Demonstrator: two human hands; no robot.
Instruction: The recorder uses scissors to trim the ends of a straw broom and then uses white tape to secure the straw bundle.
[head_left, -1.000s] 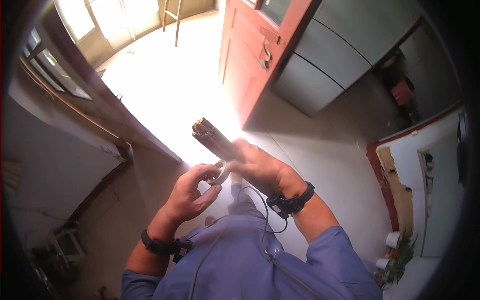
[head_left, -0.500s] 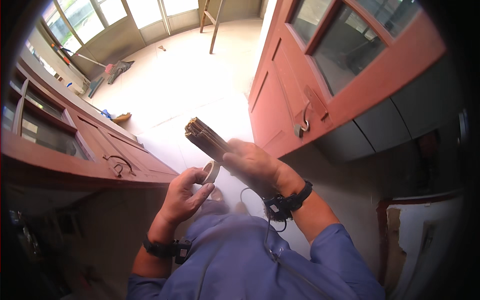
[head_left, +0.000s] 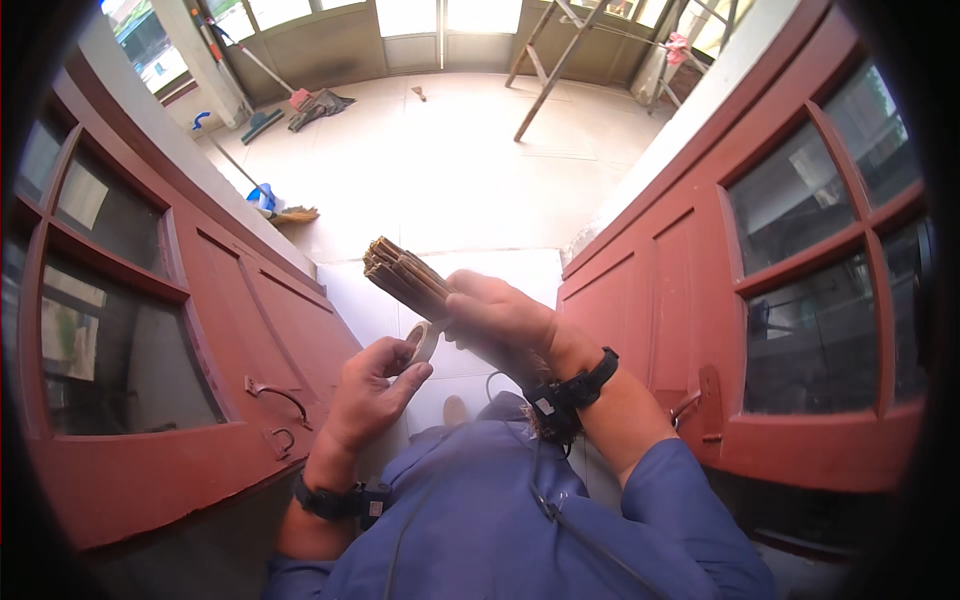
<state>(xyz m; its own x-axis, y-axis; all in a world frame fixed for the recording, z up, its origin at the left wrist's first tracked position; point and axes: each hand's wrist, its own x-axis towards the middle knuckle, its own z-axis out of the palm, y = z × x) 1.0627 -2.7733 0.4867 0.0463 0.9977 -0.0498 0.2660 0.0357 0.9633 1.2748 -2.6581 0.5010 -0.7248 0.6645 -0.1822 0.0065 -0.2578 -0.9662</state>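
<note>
My right hand (head_left: 503, 312) is wrapped round a bundle of thin brown stalks (head_left: 408, 277), which slants up to the left with its blunt cut ends exposed. The bundle's lower end passes behind my right wrist and is partly hidden. Between the thumb and fingers of my left hand (head_left: 372, 395) is a roll of pale tape (head_left: 425, 343). The roll is held on edge close against the underside of the bundle, by my right fingertips. I cannot tell whether a strip of tape is stuck to the stalks.
Red doors with glass panes, one on the left (head_left: 250, 330) and one on the right (head_left: 690, 270), flank me. Beyond the doorway lie a broom (head_left: 292, 215), a mop (head_left: 318, 105) and a wooden stepladder (head_left: 545, 80) on the pale tiled floor (head_left: 430, 170).
The view has swung round, so both doors now flank it evenly and more of the stepladder shows. Both hands keep their holds on the tape and the stalks.
</note>
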